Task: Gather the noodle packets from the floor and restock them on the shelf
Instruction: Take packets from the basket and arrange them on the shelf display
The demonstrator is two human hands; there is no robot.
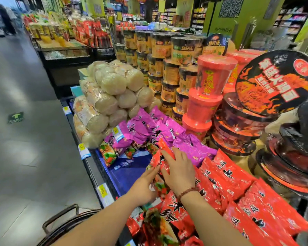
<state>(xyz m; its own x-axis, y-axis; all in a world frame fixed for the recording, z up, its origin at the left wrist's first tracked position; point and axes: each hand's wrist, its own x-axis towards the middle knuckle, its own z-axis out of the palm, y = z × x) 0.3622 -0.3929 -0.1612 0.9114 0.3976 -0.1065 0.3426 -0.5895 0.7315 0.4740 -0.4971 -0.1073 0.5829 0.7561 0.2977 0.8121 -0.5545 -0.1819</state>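
I would set this red packet (161,155) upright in the shelf (130,173) gap beside the purple packets (167,132). Left hand (146,185) and right hand (179,172) press it with straight fingers; push gently, keeping the row even.

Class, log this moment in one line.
step: restocking | left hand: touches red packet | right hand: touches red packet | place: shelf
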